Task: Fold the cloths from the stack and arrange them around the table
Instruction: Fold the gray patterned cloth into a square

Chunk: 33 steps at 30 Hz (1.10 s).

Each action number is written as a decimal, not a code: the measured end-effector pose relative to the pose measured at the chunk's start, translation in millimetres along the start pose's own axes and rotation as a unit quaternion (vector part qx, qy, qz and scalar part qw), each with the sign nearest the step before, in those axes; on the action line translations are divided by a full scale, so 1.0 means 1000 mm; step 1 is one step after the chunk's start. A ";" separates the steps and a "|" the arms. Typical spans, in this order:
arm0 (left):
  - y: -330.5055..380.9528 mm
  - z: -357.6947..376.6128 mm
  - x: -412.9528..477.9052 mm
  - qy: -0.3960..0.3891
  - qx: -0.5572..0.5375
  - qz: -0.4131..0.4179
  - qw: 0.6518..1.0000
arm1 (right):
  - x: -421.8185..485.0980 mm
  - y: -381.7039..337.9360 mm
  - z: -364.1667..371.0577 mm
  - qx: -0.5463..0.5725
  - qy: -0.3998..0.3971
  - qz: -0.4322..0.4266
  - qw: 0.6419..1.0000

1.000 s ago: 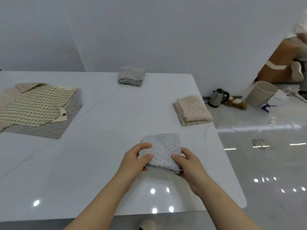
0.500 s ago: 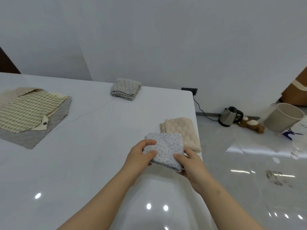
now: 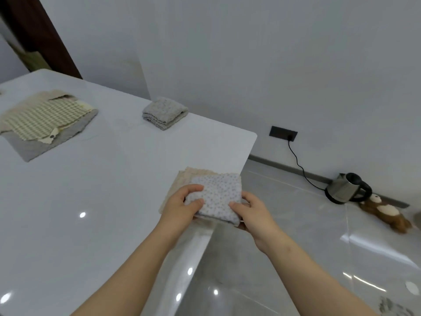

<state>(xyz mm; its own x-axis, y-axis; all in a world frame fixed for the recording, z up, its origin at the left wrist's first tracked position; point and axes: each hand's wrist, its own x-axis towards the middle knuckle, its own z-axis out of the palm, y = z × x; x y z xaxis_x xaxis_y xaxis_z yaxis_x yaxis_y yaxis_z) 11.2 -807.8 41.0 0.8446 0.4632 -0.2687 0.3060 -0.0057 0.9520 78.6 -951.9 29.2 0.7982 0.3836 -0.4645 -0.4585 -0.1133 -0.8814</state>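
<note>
A folded pale blue dotted cloth [image 3: 219,192] is held between both hands at the table's right edge. My left hand [image 3: 182,207] grips its near left corner and my right hand [image 3: 251,210] grips its near right corner. It overlaps a folded beige cloth [image 3: 182,179], most of which it hides. A folded grey cloth [image 3: 165,112] lies near the far edge of the white table [image 3: 91,190]. The stack of unfolded cloths [image 3: 43,120], a checked yellow one on top of grey and beige ones, lies spread at the left.
To the right of the table is a glossy tiled floor. On it near the wall stand an electric kettle [image 3: 347,188], plugged into a wall socket [image 3: 283,134], and a brown stuffed toy [image 3: 385,212]. A dark door frame [image 3: 38,35] rises at the far left.
Both hands have carried the blue dotted cloth to the right and away from me, from the table's near part to over the beige cloth. The view has swung right and tilted.
</note>
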 end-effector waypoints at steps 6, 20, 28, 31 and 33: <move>0.016 0.040 0.033 0.038 -0.016 0.007 0.999 | 0.044 -0.027 -0.035 -0.029 -0.030 0.003 0.999; 0.080 0.085 0.225 0.056 -0.003 -0.015 0.998 | 0.231 -0.148 -0.072 -0.128 -0.099 -0.002 0.987; 0.100 0.110 0.324 0.170 -0.041 -0.051 0.983 | 0.353 -0.192 -0.081 -0.136 -0.200 0.012 0.970; 0.108 0.126 0.367 0.233 -0.066 -0.054 0.969 | 0.411 -0.214 -0.086 -0.164 -0.245 0.008 0.956; 0.114 0.141 0.397 0.277 -0.079 -0.057 0.956 | 0.449 -0.231 -0.092 -0.183 -0.274 0.010 0.944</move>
<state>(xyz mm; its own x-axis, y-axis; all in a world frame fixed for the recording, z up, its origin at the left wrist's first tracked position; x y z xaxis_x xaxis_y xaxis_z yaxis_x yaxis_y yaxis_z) 443.0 -750.1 22.3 0.4339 0.8512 -0.2952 0.2757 0.1865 0.9430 578.8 -837.8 16.9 0.4234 0.7828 -0.4561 -0.2262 -0.3961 -0.8899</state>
